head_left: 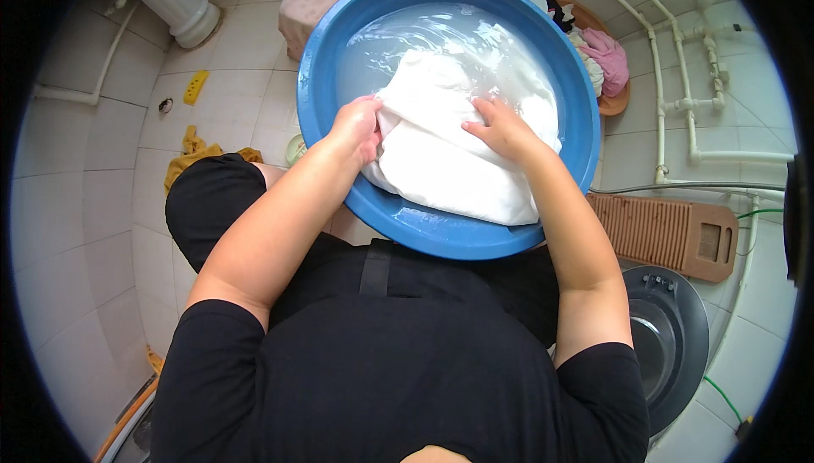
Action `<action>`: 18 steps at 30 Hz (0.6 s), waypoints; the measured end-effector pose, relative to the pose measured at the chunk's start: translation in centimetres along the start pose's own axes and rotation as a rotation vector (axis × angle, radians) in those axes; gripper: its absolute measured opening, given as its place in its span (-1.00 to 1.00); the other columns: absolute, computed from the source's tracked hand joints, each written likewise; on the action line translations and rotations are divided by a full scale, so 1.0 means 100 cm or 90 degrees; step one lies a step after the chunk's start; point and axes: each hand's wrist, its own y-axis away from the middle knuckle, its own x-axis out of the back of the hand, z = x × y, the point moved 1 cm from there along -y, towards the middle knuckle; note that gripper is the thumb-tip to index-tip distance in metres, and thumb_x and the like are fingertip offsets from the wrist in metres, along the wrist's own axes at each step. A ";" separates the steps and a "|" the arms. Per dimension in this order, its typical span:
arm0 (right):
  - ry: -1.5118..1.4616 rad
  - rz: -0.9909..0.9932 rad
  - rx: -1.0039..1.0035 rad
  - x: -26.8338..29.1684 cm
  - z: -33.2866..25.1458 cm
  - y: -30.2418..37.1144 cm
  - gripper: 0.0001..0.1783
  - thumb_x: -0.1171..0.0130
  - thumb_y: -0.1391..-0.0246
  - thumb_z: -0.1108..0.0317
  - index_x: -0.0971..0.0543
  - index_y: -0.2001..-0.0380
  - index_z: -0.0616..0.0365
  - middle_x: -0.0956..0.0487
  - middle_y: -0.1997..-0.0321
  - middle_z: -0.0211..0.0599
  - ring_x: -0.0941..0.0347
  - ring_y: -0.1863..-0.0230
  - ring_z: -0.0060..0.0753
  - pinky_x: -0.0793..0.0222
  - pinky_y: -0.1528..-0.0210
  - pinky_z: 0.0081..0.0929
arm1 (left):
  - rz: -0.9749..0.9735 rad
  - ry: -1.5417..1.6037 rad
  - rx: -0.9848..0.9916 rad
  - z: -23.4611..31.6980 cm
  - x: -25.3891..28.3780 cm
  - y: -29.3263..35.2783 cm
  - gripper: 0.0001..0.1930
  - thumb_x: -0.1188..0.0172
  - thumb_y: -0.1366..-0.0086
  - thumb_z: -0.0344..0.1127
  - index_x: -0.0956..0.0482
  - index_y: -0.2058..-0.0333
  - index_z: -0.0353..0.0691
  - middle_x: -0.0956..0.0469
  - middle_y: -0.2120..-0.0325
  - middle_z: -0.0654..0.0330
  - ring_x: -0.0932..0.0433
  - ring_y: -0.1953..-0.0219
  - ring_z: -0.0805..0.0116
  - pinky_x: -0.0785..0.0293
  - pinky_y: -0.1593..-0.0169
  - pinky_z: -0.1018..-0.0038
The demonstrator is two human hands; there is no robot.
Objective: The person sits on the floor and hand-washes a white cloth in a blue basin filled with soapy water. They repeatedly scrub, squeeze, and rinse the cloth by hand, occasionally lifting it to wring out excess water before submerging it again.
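Observation:
A wide blue basin (585,145) of cloudy water (360,56) stands just in front of my body. In it lies a soaked white cloth (454,162), bunched and partly under the water; its exact kind cannot be made out. At the basin's left side my left hand (356,131) is closed on the cloth's edge, pinching it between thumb and fingers. My right hand (507,131) rests on top of the cloth at the right, thumb and fingers apart. Some of its fingers are hidden from view.
Behind the basin sit a beige printed cloth (305,18) and an orange tub (623,103) of clothes. A brown washboard (666,234) and a dark round basin (674,340) are at the right. White pipes (657,81) line the right wall. A yellow cloth (191,158) lies left.

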 end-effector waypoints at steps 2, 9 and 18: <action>0.043 0.111 0.097 0.005 -0.024 0.001 -0.54 -0.05 0.03 0.30 -0.39 -0.02 0.07 -0.25 -0.17 -0.02 -0.13 -0.22 -0.07 -0.09 -0.20 -0.33 | 0.004 -0.017 0.002 -0.001 0.001 -0.003 -0.69 0.22 -0.31 -0.35 -0.25 0.01 -0.34 -0.36 0.06 -0.05 -0.37 0.01 0.13 -0.32 -0.08 0.28; 0.167 0.002 0.173 -0.005 -0.056 -0.018 -0.52 0.24 -0.18 0.07 -0.25 -0.16 -0.11 -0.16 -0.27 -0.44 0.14 -0.35 -0.31 0.43 -0.33 -0.09 | 0.012 -0.051 0.051 0.006 -0.002 0.014 -0.69 0.19 -0.30 -0.33 -0.30 0.04 -0.33 -0.42 0.10 -0.01 -0.42 0.06 0.18 -0.35 -0.03 0.31; -0.344 0.312 -0.231 -0.028 0.090 -0.061 -0.61 0.01 -0.04 0.22 -0.48 0.09 0.19 -0.50 0.09 -0.20 -0.39 0.05 -0.28 -0.21 -0.03 -0.50 | -0.012 -0.089 0.073 0.010 -0.007 0.015 -0.68 0.17 -0.27 -0.33 -0.32 0.04 -0.32 -0.43 0.13 0.00 -0.43 0.08 0.17 -0.40 0.04 0.31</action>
